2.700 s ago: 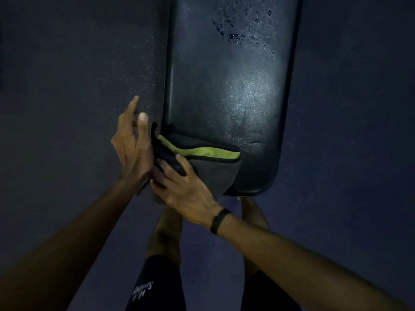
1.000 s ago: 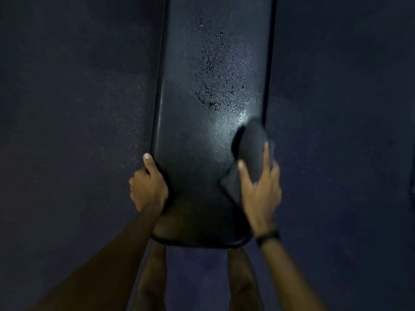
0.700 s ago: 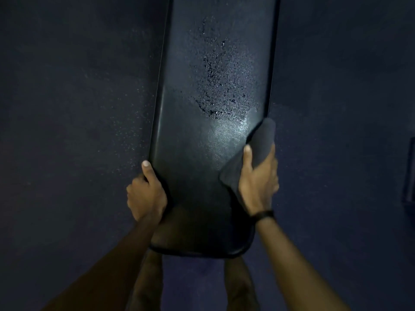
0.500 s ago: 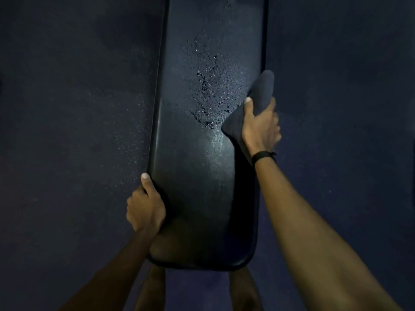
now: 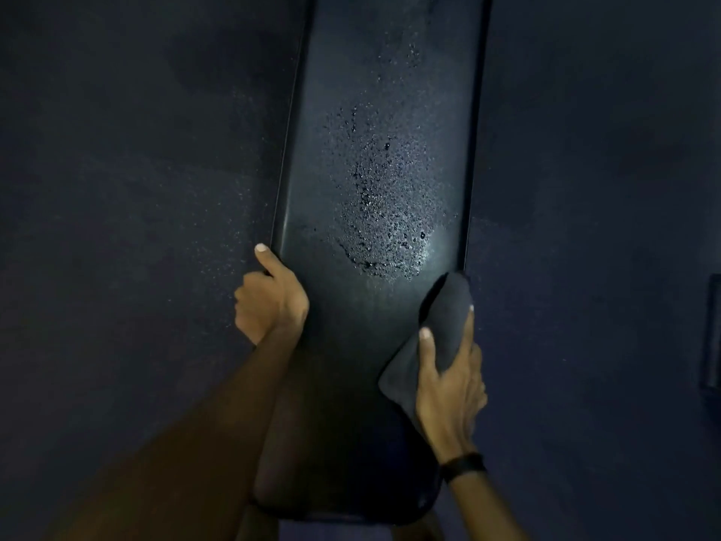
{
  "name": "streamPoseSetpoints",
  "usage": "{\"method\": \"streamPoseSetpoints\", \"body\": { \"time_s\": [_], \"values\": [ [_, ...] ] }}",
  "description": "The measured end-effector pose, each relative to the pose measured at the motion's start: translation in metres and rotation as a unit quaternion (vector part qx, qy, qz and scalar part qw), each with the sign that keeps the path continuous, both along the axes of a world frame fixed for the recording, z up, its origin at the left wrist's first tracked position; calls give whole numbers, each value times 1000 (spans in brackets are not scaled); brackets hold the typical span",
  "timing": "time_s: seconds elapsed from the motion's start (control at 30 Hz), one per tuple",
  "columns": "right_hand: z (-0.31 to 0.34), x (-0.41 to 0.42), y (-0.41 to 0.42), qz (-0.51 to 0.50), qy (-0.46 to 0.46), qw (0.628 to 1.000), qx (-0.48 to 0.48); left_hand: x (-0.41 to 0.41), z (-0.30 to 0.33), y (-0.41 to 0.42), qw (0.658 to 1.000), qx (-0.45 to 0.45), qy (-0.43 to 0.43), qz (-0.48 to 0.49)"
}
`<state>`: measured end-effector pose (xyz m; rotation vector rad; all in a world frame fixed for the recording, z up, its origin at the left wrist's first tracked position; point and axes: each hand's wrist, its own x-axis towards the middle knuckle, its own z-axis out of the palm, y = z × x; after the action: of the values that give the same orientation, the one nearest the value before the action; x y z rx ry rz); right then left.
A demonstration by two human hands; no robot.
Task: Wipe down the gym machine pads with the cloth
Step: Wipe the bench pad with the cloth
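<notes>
Long black pad (image 5: 343,345), glossy, rounded at the near end, running lengthwise away between both hands; far end cut off by the top of the frame. Patch of fine droplets (image 5: 384,197) beaded on the surface ahead of the hands, nearer the right-hand side, with a pale glare at its near edge. Left hand (image 5: 269,302) gripping the left rim of the pad, thumb laid up along the edge, fingers curled under and hidden. Right hand (image 5: 448,388) clamped around a dark folded cloth (image 5: 444,326) at the right rim, thumb across the top, fingertips out of sight behind the fold. Cloth bunched, projecting past the fingers, touching the pad. Black wristband (image 5: 464,466) on the right wrist. Dim, speckled floor (image 5: 136,189) around; detail hard to make out.
</notes>
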<state>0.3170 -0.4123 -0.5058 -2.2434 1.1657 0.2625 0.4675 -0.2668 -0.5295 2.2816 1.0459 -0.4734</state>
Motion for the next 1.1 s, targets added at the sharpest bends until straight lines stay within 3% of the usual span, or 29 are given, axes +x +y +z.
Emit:
{"method": "streamPoseSetpoints", "body": {
  "time_s": [0.27,0.33,0.4,0.5,0.63,0.73,0.8,0.93,1.0,1.1],
  "values": [
    [-23,233,-87,-52,-53,997,-26,5,-2,-2,999,34,6,5],
    [-28,260,-98,-44,-54,997,-30,7,-3,-2,999,41,10,7],
    [-27,232,-93,4,-53,997,-51,7,-3,-3,999,41,13,10],
    [-17,113,-50,45,-41,996,-59,9,0,-4,999,36,10,8],
    [5,0,1,11,8,1000,-26,11,4,-5,999,38,24,-5],
    [-2,51,-15,21,-40,998,-32,10,4,-3,999,41,17,-5],
    [-17,128,-38,68,-100,988,-100,9,2,-3,999,39,22,-3],
    [-43,271,-72,77,-59,966,-241,11,1,-4,999,41,14,-3],
    [-37,260,-64,124,-65,948,-284,9,2,-3,999,50,8,-15],
    [-14,126,-11,291,-61,919,-258,9,6,-4,999,39,7,-16]
  ]
}}
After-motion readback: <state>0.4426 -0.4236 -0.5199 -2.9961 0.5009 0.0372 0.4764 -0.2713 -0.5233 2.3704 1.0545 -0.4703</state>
